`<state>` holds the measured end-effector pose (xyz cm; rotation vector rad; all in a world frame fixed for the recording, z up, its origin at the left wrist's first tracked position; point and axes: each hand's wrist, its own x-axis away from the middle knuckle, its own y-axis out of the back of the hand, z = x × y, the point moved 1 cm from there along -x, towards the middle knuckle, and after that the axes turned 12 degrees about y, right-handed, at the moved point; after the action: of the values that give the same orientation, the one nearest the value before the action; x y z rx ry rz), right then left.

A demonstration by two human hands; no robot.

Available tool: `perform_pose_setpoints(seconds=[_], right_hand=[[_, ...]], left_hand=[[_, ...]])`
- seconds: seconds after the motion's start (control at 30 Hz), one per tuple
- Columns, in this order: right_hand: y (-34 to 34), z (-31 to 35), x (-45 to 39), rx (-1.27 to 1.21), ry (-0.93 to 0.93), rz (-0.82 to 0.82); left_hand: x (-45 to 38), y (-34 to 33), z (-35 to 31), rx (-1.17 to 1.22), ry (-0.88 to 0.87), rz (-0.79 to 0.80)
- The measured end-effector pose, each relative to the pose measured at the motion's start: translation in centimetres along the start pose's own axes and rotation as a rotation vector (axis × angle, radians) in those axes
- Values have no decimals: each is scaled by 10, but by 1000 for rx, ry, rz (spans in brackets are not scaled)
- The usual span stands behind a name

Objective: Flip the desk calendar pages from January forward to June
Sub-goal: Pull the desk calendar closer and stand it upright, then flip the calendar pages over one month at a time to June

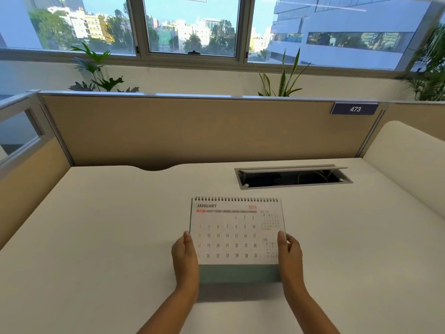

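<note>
A spiral-bound desk calendar (237, 235) stands on the white desk (96, 237), slightly blurred. Its front page reads JANUARY, with the wire binding along the top and a grey-green base at the bottom. My left hand (185, 259) grips the calendar's lower left edge, thumb lying on the page. My right hand (290, 255) grips the lower right edge the same way. Both forearms reach in from the bottom of the view.
An open cable tray (292, 176) is cut into the desk behind the calendar to the right. A tan partition (192, 131) with a plate reading 473 (355, 109) closes the back. Side panels stand left and right; plants and windows lie beyond.
</note>
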<state>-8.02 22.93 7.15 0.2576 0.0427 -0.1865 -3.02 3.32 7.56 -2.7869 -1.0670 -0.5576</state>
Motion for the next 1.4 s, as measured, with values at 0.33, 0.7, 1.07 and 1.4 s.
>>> perform_pose_setpoints(seconds=[0.33,0.7,1.07,1.4], right_hand=[[3,25,-6,-133,168,86],[1,18,1,-226,239,125],[5,-19,16,-159,154,147],[22,18,0,-96,-29,103]], left_hand=[[-7,18,-16,130,-78,87],[-10,26,-20,154,-155,120],[-11,32,21,128,-78,139],[-12,38,56,92,-20,174]])
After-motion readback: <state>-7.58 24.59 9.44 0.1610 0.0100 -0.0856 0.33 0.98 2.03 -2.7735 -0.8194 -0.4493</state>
